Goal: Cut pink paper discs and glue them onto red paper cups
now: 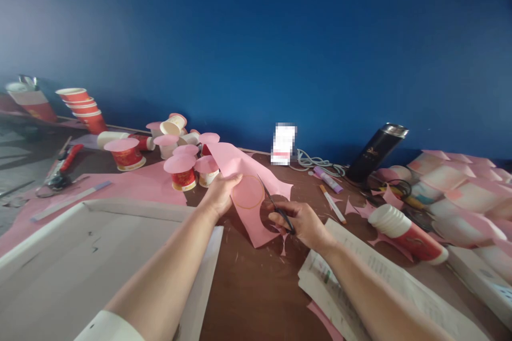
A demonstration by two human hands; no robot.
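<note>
My left hand (219,193) pinches the left edge of a pink paper sheet (256,226), holding it up over the brown table. An orange-brown circle outline (248,206) is drawn on the sheet beside my fingers. My right hand (302,224) is closed around the dark handles of a pair of scissors (285,217). The scissor blades reach up and left to the paper at the right side of the circle. A curved bite is cut from the sheet's lower right edge. Pink scraps (284,240) hang or lie just below the scissors.
Paper cups topped with pink discs (180,164) stand behind and left. A white tray (132,208) fills the front left. Printed papers (372,256), stacked cups (416,240), a marker (333,204), a glue stick (328,179) and a leaning black bottle (374,154) lie right. A blue wall rises behind.
</note>
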